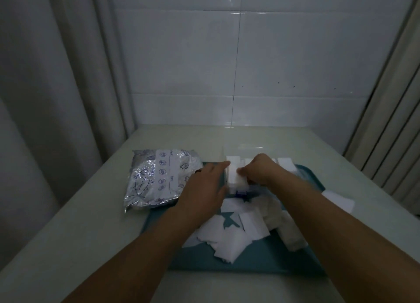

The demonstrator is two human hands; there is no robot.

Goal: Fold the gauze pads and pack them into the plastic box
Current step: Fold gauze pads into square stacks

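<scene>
Foil bag [159, 177] lies beside teal tray [261, 261], touching left hand [204, 186].

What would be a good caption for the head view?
Right hand pinches a folded gauze pad into the clear plastic box; left hand steadies it.

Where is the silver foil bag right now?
Head view: the foil bag lies on the table left of the teal tray, its corner overlapping the tray's rim, beside the left hand.
</scene>
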